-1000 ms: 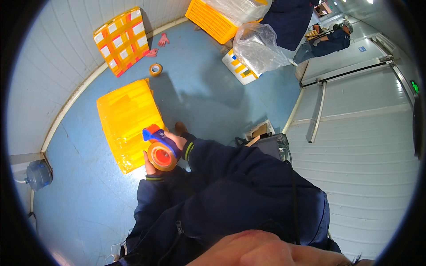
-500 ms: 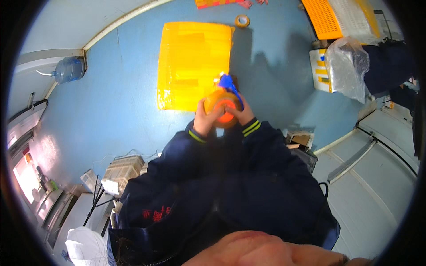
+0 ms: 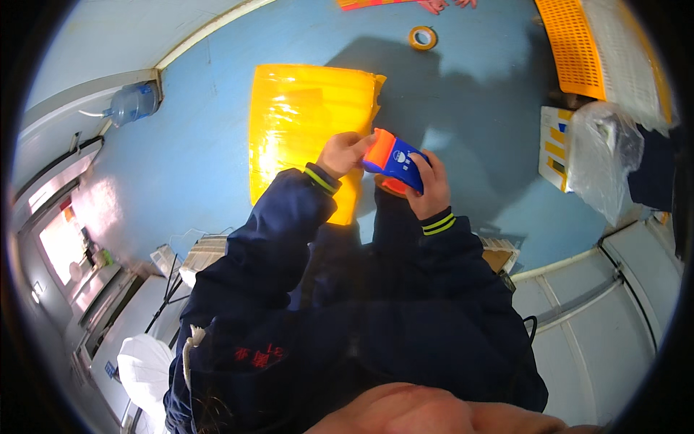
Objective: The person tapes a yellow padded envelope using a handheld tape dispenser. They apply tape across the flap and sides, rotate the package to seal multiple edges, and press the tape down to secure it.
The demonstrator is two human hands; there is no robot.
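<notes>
A blue and orange tape dispenser (image 3: 405, 171) is tilted between my hands. My right hand (image 3: 434, 189) is closed around its blue body. At the orange front end, my left hand (image 3: 341, 153) has its fingers closed against the edge; whether a tape end is pinched there is too small to see. An orange ring, the tape roll's core (image 3: 392, 185), shows below the blue body, partly hidden. Under and beyond my left hand lies a large parcel (image 3: 289, 123) wrapped in shiny yellow tape, flat on the blue floor.
A loose tape roll (image 3: 423, 37) lies on the floor ahead. Another person's hands (image 3: 434, 6) show at the top edge beside a red and yellow object. To the right are a yellow crate (image 3: 571, 47), a white box (image 3: 553, 148) and a clear plastic bag (image 3: 600, 155).
The tape dispenser has turned from roll-side up to showing its blue side and orange front. My left hand has shifted to its front end, my right hand rightward along the body.
</notes>
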